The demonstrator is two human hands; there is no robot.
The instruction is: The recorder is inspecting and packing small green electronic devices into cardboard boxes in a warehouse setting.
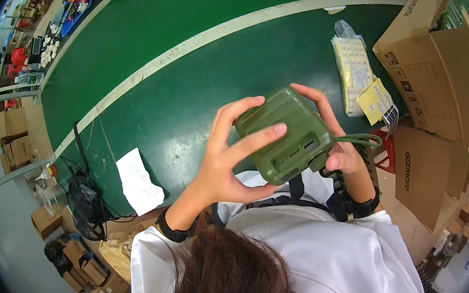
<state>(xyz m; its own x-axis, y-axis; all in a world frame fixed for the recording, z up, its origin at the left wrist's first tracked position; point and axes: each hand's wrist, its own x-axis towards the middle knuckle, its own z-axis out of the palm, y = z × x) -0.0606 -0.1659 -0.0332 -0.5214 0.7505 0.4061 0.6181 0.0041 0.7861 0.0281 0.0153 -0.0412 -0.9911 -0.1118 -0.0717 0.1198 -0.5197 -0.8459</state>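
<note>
Between my two hands is an olive-green, box-shaped device [291, 124] with rounded corners, held tilted above the green table. Slots and a round knob show on its near right side, and a green cord loop [364, 139] sticks out to the right. My left hand [217, 168] is closed round its left side, with one finger laid across the broad face and the thumb at the lower edge. My right hand [346, 154] grips the far right edge, its thumb beside the knob. The device hides part of the right hand's fingers.
A crumpled white paper [139, 184] lies to the left on the green table [216, 56]. At the right are a plastic bag of yellow sheets [350, 73], a loose yellow sheet [372, 102] and large cardboard boxes [429, 82]. Black straps and cables [87, 204] hang at the left edge.
</note>
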